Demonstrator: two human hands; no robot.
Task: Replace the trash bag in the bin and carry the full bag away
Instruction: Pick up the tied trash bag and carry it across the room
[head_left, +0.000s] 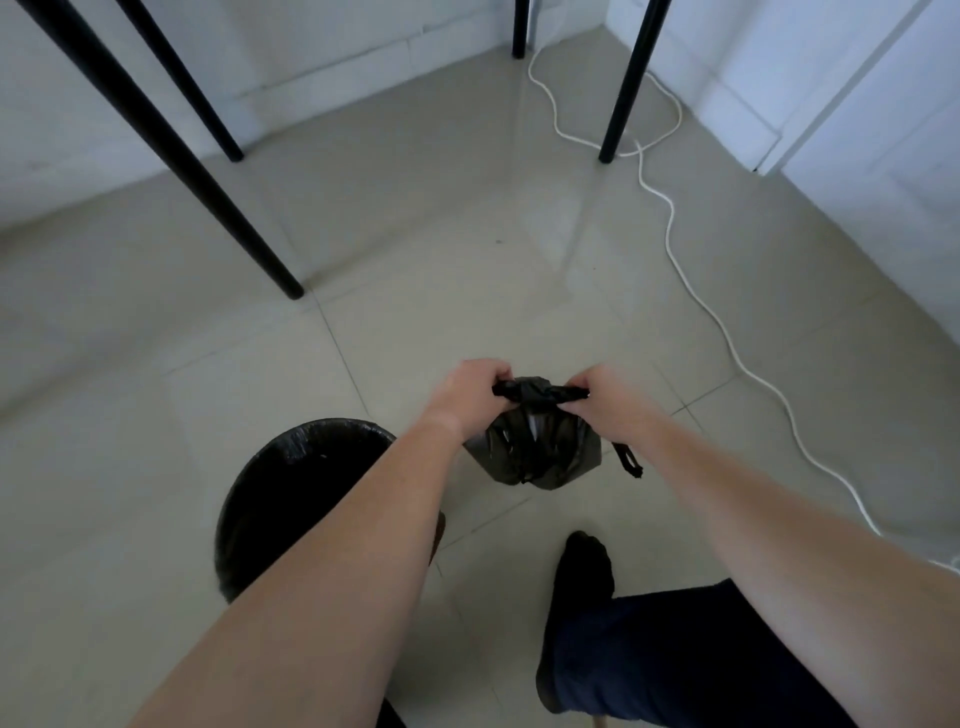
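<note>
A small full black trash bag (540, 449) hangs above the floor in front of me, its neck gathered into a knot. My left hand (467, 397) grips the left end of the knot and my right hand (605, 400) grips the right end. A loose drawstring loop (629, 462) dangles under my right wrist. The round black bin (291, 488) stands on the floor at lower left, lined with a black bag, and my left forearm covers its right side.
Black table legs (208, 192) (623, 88) stand on the tiled floor ahead. A white cable (727, 332) snakes along the floor on the right near the white wall. My foot in a dark sock (584, 571) is at lower right.
</note>
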